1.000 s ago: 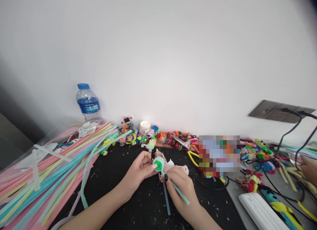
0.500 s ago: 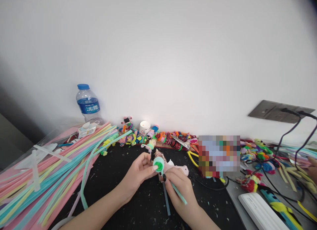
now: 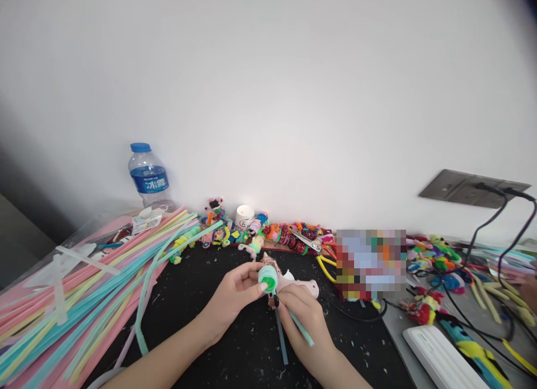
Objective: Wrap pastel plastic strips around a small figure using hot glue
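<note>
Between the thumb and fingers of my left hand [image 3: 241, 291] is a small round coil of mint pipe cleaner [image 3: 267, 273] with a bright green inside. My right hand [image 3: 304, 313] is closed in a pinch just right of the coil, on a mint pipe cleaner [image 3: 302, 326] whose free end sticks out below the fingers. A small black spot shows at the right fingertips; I cannot make out what it is. Behind the right hand lies a pale pink hot glue gun [image 3: 309, 288], partly hidden. A greyish translucent strip [image 3: 282, 338] points toward me below the hands.
Pastel pipe cleaners [image 3: 104, 271] spread over the left side beside a water bottle [image 3: 149, 176]. Along the wall are pipe-cleaner figures [image 3: 254, 246], a paper cup [image 3: 245, 216] and scissors [image 3: 308, 241]. At right are a white power strip [image 3: 440, 355], black cables [image 3: 476, 238] and another person's hand [image 3: 529, 291].
The coil has tipped slightly in my left fingers, so more of its mint side shows. My right hand and the pipe cleaner's free end have shifted a little left.
</note>
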